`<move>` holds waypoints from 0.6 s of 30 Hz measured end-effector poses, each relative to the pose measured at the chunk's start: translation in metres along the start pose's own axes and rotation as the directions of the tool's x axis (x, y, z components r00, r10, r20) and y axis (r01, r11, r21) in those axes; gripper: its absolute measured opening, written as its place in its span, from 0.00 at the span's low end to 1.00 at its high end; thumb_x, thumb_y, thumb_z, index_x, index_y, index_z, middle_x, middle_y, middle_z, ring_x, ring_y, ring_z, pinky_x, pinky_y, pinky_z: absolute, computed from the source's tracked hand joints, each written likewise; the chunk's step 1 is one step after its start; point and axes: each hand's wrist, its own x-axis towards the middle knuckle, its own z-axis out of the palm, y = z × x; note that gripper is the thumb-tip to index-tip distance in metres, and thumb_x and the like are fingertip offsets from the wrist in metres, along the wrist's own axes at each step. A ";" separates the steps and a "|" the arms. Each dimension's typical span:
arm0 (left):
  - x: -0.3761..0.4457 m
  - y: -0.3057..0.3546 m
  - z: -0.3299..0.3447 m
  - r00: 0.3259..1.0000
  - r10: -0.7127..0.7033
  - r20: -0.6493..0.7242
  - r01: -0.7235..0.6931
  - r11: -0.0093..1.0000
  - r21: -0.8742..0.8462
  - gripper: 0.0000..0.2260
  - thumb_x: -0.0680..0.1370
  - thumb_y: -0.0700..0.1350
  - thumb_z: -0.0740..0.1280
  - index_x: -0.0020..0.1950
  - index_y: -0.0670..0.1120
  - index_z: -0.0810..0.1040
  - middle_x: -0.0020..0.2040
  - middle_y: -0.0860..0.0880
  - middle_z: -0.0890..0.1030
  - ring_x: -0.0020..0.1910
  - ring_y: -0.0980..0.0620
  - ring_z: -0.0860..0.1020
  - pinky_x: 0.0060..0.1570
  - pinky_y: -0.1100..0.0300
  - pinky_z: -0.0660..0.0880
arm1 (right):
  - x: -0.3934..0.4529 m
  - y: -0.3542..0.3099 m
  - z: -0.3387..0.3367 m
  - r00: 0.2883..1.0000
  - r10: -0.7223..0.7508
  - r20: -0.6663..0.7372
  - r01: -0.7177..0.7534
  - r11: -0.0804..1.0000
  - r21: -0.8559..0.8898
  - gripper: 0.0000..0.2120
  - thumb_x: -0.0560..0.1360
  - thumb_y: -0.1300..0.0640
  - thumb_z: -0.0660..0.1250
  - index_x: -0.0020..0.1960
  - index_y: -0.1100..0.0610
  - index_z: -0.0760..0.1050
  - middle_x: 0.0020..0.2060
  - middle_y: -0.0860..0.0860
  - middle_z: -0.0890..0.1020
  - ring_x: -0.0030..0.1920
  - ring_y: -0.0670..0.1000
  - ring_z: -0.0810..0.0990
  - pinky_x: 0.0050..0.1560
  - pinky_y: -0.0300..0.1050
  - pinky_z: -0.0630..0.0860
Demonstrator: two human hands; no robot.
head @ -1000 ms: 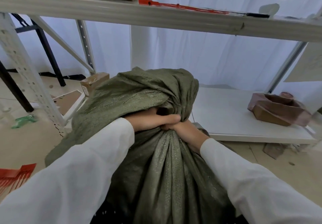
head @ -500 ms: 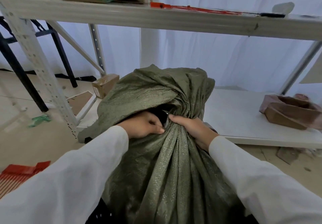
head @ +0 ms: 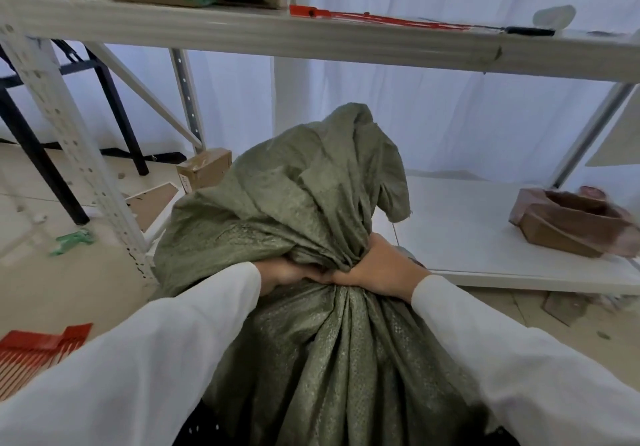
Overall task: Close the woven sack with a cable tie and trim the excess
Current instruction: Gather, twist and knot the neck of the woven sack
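Green woven sack (head: 322, 359) upright in front of the low white shelf board (head: 485, 237), mouth bunched into a neck. Left hand (head: 282, 272) and right hand (head: 377, 269) wrapped tight around that neck, touching. No cable tie visible. Best squeezed narrower, one hand freed for the tie.

Green woven sack (head: 311, 210) with its neck gathered; left hand (head: 287, 274) and right hand (head: 377, 269) grip the bunched fabric side by side, touching. Loose sack top flops above them. Behind: a white shelf (head: 485, 237).
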 end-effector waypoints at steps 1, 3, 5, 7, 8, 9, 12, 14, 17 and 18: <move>0.000 -0.002 0.000 1.000 -0.002 -0.024 0.002 1.000 -0.001 0.28 0.73 0.42 0.69 0.71 0.44 0.64 0.70 0.47 0.67 0.69 0.47 0.65 0.64 0.61 0.62 | 0.001 0.001 0.003 1.000 -0.018 -0.015 0.017 1.000 -0.016 0.26 0.59 0.44 0.76 0.53 0.53 0.75 0.54 0.54 0.79 0.57 0.49 0.77 0.59 0.39 0.74; -0.002 -0.001 0.002 0.998 0.027 -0.055 -0.025 0.999 0.035 0.29 0.72 0.42 0.70 0.71 0.45 0.64 0.72 0.46 0.65 0.70 0.48 0.63 0.66 0.62 0.60 | 0.002 0.001 0.007 0.996 -0.082 -0.037 0.081 0.996 -0.025 0.21 0.65 0.51 0.74 0.52 0.61 0.77 0.50 0.59 0.81 0.54 0.53 0.79 0.54 0.39 0.74; 0.001 0.000 0.006 0.996 0.050 -0.073 -0.041 0.993 0.112 0.31 0.72 0.44 0.71 0.72 0.46 0.62 0.73 0.47 0.63 0.72 0.49 0.61 0.68 0.63 0.57 | 0.003 -0.001 0.008 0.991 -0.117 -0.070 0.114 0.993 -0.036 0.15 0.70 0.59 0.71 0.52 0.67 0.76 0.48 0.61 0.82 0.53 0.55 0.79 0.53 0.43 0.73; 0.002 0.001 0.008 0.994 0.084 -0.075 -0.064 0.970 0.233 0.32 0.73 0.48 0.70 0.73 0.49 0.60 0.75 0.49 0.59 0.74 0.50 0.58 0.68 0.63 0.54 | 0.003 -0.003 0.008 0.987 -0.140 -0.079 0.136 0.989 -0.053 0.13 0.70 0.61 0.70 0.51 0.67 0.76 0.48 0.60 0.82 0.53 0.55 0.79 0.55 0.47 0.75; 0.003 0.002 0.009 0.992 0.098 -0.079 -0.070 0.953 0.294 0.32 0.73 0.50 0.69 0.74 0.50 0.59 0.76 0.50 0.57 0.74 0.50 0.56 0.68 0.63 0.53 | 0.004 -0.004 0.008 0.987 -0.146 -0.063 0.143 0.988 -0.054 0.12 0.71 0.61 0.70 0.51 0.66 0.76 0.48 0.59 0.82 0.52 0.55 0.79 0.56 0.47 0.75; 0.005 0.002 0.009 0.991 0.107 -0.078 -0.072 0.930 0.360 0.32 0.74 0.51 0.68 0.74 0.51 0.58 0.76 0.50 0.56 0.74 0.50 0.55 0.69 0.62 0.52 | 0.004 -0.005 0.008 0.988 -0.147 -0.041 0.145 0.989 -0.042 0.12 0.70 0.60 0.71 0.52 0.64 0.76 0.48 0.55 0.82 0.52 0.53 0.79 0.56 0.45 0.74; 0.008 0.001 0.007 0.986 0.161 -0.047 -0.108 0.823 0.558 0.31 0.77 0.55 0.62 0.76 0.51 0.52 0.78 0.50 0.50 0.76 0.49 0.50 0.73 0.58 0.48 | 0.005 -0.008 0.007 0.994 -0.111 0.013 0.111 0.994 0.011 0.25 0.68 0.58 0.75 0.63 0.55 0.73 0.52 0.45 0.78 0.54 0.43 0.76 0.58 0.37 0.69; 0.010 0.000 0.005 0.982 0.181 -0.057 -0.112 0.795 0.597 0.30 0.78 0.56 0.59 0.76 0.51 0.50 0.78 0.50 0.49 0.76 0.49 0.50 0.73 0.56 0.47 | 0.008 -0.008 0.006 0.996 -0.090 0.028 0.090 0.996 0.013 0.28 0.66 0.58 0.76 0.64 0.55 0.71 0.53 0.44 0.78 0.55 0.43 0.75 0.59 0.36 0.70; 0.013 -0.002 0.003 0.983 0.169 -0.066 -0.108 0.838 0.536 0.31 0.76 0.55 0.64 0.75 0.51 0.54 0.77 0.50 0.53 0.76 0.49 0.54 0.73 0.57 0.50 | 0.011 -0.006 0.008 0.996 -0.086 0.010 0.085 0.996 0.041 0.27 0.66 0.61 0.76 0.62 0.56 0.73 0.52 0.46 0.80 0.53 0.43 0.76 0.51 0.26 0.69; 0.014 -0.004 0.001 0.986 0.157 -0.065 -0.105 0.863 0.494 0.32 0.74 0.54 0.66 0.75 0.51 0.56 0.77 0.50 0.56 0.75 0.49 0.56 0.72 0.58 0.52 | 0.011 -0.006 0.009 0.997 -0.083 -0.005 0.083 0.996 0.037 0.25 0.66 0.62 0.75 0.61 0.56 0.74 0.51 0.47 0.80 0.53 0.44 0.77 0.50 0.27 0.70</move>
